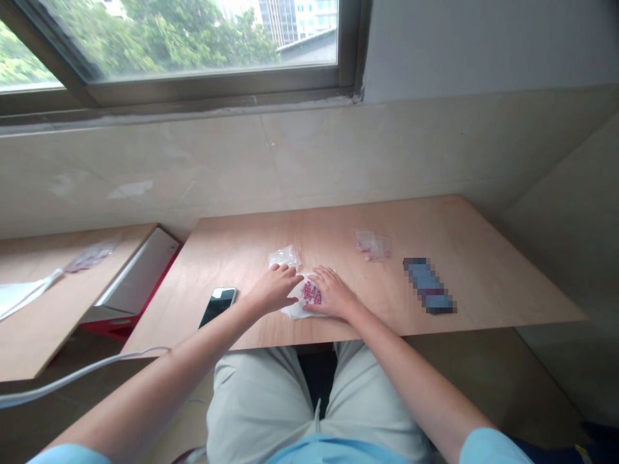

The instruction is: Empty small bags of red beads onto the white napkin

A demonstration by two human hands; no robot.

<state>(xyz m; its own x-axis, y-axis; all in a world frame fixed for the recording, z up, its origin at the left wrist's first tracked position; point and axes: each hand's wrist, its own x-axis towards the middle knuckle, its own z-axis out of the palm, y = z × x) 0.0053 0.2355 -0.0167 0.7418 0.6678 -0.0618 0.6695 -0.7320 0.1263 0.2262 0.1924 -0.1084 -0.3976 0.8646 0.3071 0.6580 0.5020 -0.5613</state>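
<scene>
Many small pinkish-red beads point(312, 293) lie gathered on a white sheet point(296, 312), perhaps paper or cloth, near the table's front edge. On the left of the beads is my left hand point(275, 289), its fingers apart and reaching over the sheet's edge, with nothing visible in it. My right hand point(334, 294) rests on the sheet's right side, fingers and thumb spread around the beads. Just beyond my left fingertips lies a crumpled clear plastic bag point(286, 256). What is under my palms is hidden.
Small clear bags point(373, 246) with pinkish bits lie farther back. A phone point(220, 304) is left of my left forearm, and a pixelated dark device point(429, 285) lies right. A white cable point(87, 370) crosses at the left, near a second table point(72, 309). The wall point(271, 167) borders the back.
</scene>
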